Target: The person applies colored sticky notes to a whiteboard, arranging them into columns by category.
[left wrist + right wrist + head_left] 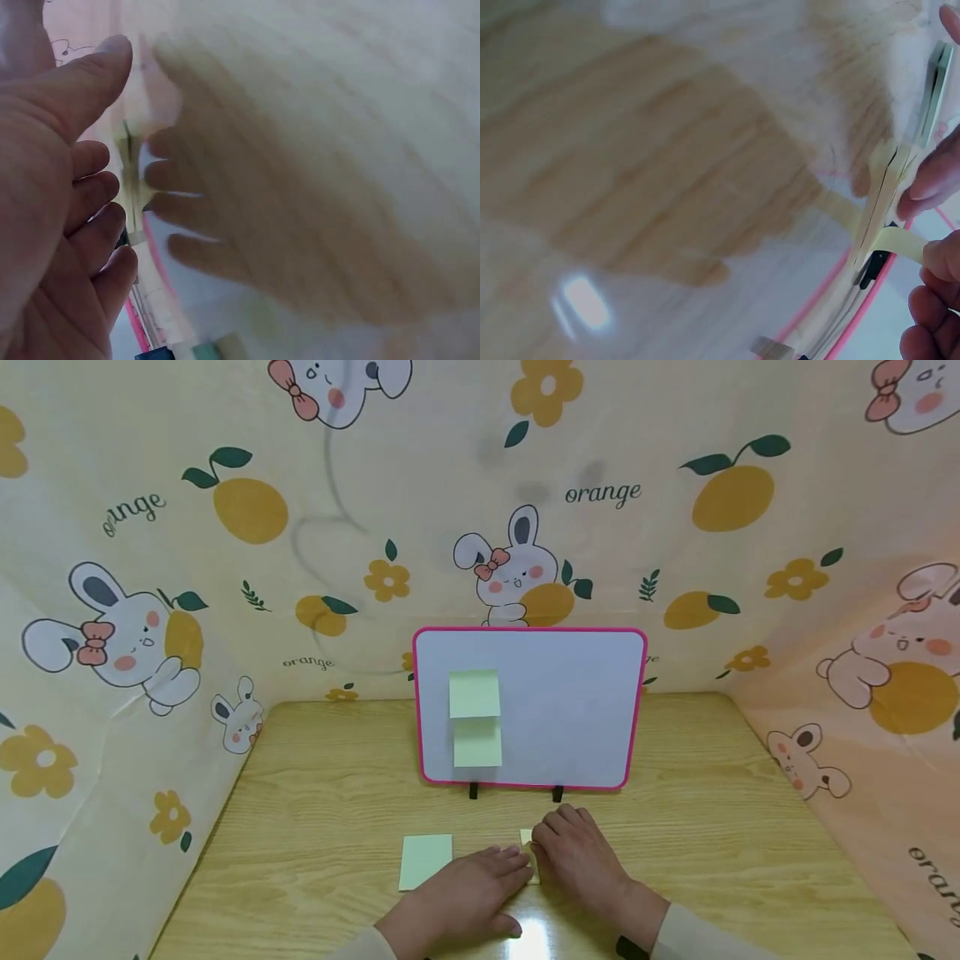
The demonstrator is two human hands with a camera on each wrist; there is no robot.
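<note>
A pale yellow sticky note pad (527,837) lies on the table between the two hands. My left hand (472,889) rests flat, its fingertips on the pad's left side. From the right, my right hand (585,860) pinches the edge of the top yellow sheet (901,244), which bends up off the stack in the right wrist view. Left of the left hand is a light green sticky note pad (425,862). Behind stands a whiteboard (566,710) with a pink frame. Two green sticky notes, an upper (474,693) and a lower (477,747), are stuck on its left part.
The whiteboard stands on small black feet (473,791) near the back of the wooden table (315,793). Cloth walls (420,485) printed with rabbits and oranges enclose the back and both sides. Light glares off the tabletop near the front.
</note>
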